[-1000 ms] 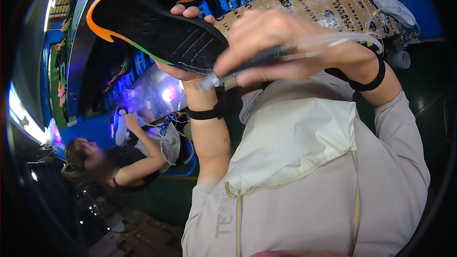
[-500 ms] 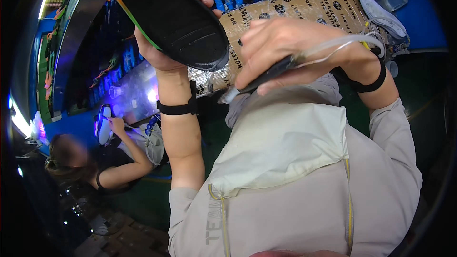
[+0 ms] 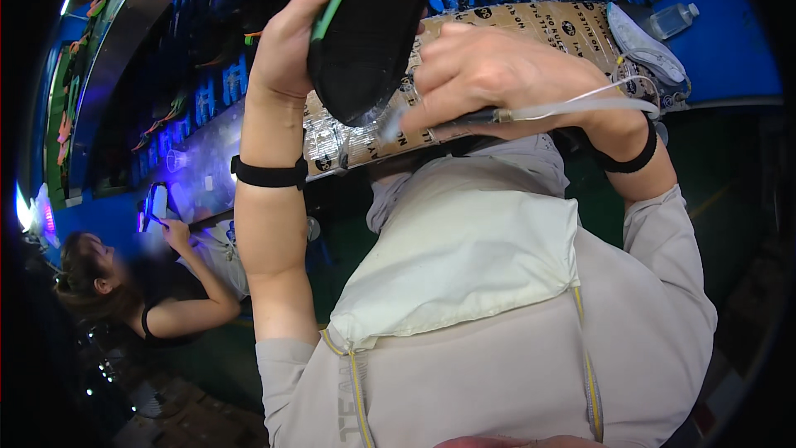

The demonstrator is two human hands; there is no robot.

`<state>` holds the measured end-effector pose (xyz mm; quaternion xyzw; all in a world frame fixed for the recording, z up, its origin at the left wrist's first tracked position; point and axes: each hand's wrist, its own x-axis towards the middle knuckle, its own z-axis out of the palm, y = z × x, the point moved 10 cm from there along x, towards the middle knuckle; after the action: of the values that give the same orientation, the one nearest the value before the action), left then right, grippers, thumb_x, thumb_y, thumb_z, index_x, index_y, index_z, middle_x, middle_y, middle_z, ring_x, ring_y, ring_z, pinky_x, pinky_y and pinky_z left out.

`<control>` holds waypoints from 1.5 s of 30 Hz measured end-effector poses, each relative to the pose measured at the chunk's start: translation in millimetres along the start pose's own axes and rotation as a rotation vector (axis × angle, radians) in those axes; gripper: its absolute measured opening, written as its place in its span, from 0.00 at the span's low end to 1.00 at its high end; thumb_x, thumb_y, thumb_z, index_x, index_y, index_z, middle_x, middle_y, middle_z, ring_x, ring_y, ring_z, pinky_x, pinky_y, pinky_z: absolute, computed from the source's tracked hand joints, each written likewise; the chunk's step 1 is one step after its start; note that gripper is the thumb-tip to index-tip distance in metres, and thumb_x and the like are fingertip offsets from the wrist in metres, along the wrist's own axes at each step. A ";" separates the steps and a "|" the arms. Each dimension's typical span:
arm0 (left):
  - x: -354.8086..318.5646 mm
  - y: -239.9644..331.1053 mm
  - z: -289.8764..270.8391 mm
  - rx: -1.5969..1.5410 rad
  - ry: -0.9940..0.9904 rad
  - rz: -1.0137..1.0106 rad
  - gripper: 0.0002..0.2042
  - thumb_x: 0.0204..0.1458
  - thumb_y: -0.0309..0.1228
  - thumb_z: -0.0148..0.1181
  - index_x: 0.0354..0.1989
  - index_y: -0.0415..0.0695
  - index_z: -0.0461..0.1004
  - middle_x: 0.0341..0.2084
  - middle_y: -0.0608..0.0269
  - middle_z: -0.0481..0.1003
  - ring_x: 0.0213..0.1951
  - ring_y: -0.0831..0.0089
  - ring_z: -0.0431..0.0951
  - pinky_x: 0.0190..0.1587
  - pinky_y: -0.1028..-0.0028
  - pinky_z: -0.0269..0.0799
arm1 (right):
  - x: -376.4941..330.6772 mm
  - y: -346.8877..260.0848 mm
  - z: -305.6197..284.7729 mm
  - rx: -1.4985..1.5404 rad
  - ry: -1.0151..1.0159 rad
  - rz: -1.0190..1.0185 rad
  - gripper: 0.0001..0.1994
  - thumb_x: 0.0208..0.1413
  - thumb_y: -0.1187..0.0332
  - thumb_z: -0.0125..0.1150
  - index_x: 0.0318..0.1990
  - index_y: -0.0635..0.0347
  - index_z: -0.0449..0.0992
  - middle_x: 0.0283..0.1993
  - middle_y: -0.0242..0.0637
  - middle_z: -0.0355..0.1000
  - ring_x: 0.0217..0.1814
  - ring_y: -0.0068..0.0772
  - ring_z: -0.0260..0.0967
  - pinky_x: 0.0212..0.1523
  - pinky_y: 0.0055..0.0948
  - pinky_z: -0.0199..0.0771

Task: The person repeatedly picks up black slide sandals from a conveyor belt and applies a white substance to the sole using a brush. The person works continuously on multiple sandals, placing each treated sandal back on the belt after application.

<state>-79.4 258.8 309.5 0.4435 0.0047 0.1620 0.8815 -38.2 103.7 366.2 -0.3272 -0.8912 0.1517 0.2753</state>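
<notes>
Above the cardboard sheet: everything below is placed against the brown printed cardboard sheet (image 3: 531,33) that covers the workbench.
Left hand: the left hand (image 3: 290,50) is raised over the sheet's near left end, fingers and thumb wrapped tight round the edge of a black shoe sole with a green rim (image 3: 373,25).
Sole: its dark tread faces the camera, tilted, with its lower tip just above the sheet's near edge; the top runs out of view.
Right hand: the right hand (image 3: 497,75) hovers over the sheet's middle, fingers curled shut round a thin dark-handled brush (image 3: 464,120) held almost level.
Brush tip: the pale tip (image 3: 390,126) sits just below the sole's lower end; touching or not, cannot tell.
Wrists: a black band (image 3: 269,172) circles the left wrist, another (image 3: 630,158) the right.
Right end of the sheet: a white shoe upper (image 3: 647,46) lies there, a clear plastic bottle (image 3: 673,21) just beyond it.
Left of the sheet: a co-worker (image 3: 157,299) sits lower down, one hand (image 3: 176,232) on a small white piece.
</notes>
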 end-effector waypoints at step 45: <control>-73.6 -89.5 -61.0 -0.148 0.330 0.194 0.30 0.75 0.48 0.32 0.70 0.36 0.68 0.60 0.48 0.78 0.60 0.56 0.81 0.66 0.57 0.76 | -51.4 90.8 8.1 0.549 0.636 0.688 0.11 0.64 0.64 0.68 0.48 0.58 0.88 0.41 0.39 0.86 0.39 0.27 0.80 0.42 0.27 0.78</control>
<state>-133.1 235.5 192.4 0.3434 0.0946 0.3167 0.8791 35.0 135.9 298.7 -0.5459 -0.5331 0.3535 0.5412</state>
